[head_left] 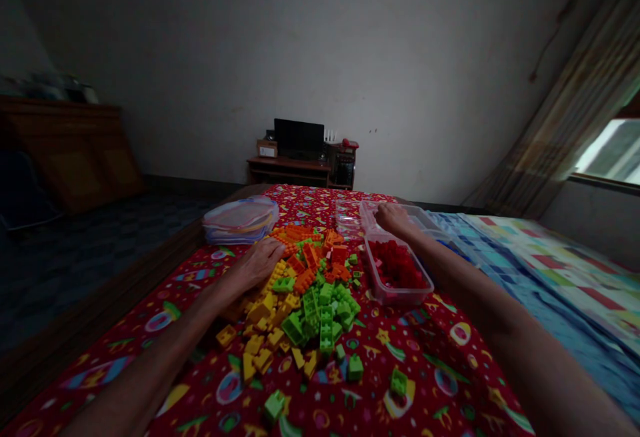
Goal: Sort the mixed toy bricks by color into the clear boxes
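Observation:
My left hand [263, 260] lies low at the left edge of a pile of toy building bricks, its fingers stretched over the yellow and orange ones. Orange bricks [310, 257] form the far part of the pile. Yellow bricks [265, 310] spread at the near left, and green bricks [325, 310] at the near right. My right hand [393, 217] is closed above a clear plastic box [369, 213] behind the red bricks; whatever its fingers hold is hidden. Red bricks [395, 263] fill a nearer clear box [405, 298], beneath my right forearm.
Stacked clear lids [240, 220] lie at the back left. Blue bricks [453, 248] show partly behind my right forearm. Loose green bricks [274, 405] lie near the front on the red patterned cloth [200, 363]. A monitor [299, 138] stands on a desk against the wall.

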Motion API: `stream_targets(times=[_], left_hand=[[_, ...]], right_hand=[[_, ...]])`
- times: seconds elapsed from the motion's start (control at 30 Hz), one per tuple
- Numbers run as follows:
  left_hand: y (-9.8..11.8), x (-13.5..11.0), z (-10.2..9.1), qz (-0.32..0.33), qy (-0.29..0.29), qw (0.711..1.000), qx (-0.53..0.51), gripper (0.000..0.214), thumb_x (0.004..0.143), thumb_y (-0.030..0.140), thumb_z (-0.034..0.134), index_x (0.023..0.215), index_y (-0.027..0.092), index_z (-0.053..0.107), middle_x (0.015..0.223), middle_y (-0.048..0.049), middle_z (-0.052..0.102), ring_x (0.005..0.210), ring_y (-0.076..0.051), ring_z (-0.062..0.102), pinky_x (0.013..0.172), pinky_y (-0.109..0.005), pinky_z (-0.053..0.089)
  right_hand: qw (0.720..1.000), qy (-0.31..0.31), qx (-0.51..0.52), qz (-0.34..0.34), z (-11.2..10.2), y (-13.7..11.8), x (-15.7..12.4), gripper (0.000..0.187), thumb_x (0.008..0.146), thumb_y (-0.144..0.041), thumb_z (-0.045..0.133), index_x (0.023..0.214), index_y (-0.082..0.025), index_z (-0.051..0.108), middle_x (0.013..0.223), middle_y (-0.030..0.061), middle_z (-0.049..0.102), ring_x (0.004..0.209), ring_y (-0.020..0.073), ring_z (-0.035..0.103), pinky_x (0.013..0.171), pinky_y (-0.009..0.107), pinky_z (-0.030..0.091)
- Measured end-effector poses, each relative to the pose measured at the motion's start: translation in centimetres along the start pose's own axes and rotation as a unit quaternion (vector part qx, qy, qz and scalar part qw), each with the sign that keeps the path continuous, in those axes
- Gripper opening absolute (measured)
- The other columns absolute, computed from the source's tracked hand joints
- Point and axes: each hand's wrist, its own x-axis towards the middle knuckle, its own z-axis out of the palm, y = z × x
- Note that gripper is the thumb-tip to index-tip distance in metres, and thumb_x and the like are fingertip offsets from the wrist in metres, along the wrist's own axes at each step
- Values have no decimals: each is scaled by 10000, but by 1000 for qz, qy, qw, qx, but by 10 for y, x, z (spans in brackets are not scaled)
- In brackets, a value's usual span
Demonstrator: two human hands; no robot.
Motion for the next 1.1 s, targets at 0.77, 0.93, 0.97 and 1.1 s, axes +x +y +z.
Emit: stream_targets(times=[0.77,0.93,0.97,1.1], left_hand=[[-35,-61,-4,-82,16,996,18,690,893,569,150,1301,128,490,1365,-142,514,1297,-269,429,1105,-470,310],[-18,-71,-3,-74,17,997,-8,636,929,513,157,1400,147,377,1459,-116,409,1374,-235,319,1141,-457,247],[-11,-67,-5,-68,27,997,-14,624,936,500,152,1408,153,365,1466,-110,399,1380,-228,306,1149,-453,230],[13,-41,-13,-29,51,997,-43,594,955,457,124,1434,161,314,1505,-101,329,1407,-205,241,1167,-444,177]], right_hand=[[985,-28,166,38,46,72,-136,242,871,-208,391,785,-144,608,772,70,648,709,161,580,590,235,344],[989,48,140,18,20,65,-146,245,873,-268,377,804,-170,591,785,71,631,692,160,533,588,246,313],[990,58,129,6,12,62,-147,238,868,-269,379,819,-174,592,783,67,628,687,157,525,590,246,308],[992,85,66,-59,-29,35,-138,197,808,-247,451,904,-183,611,828,71,637,698,164,513,581,252,281]])
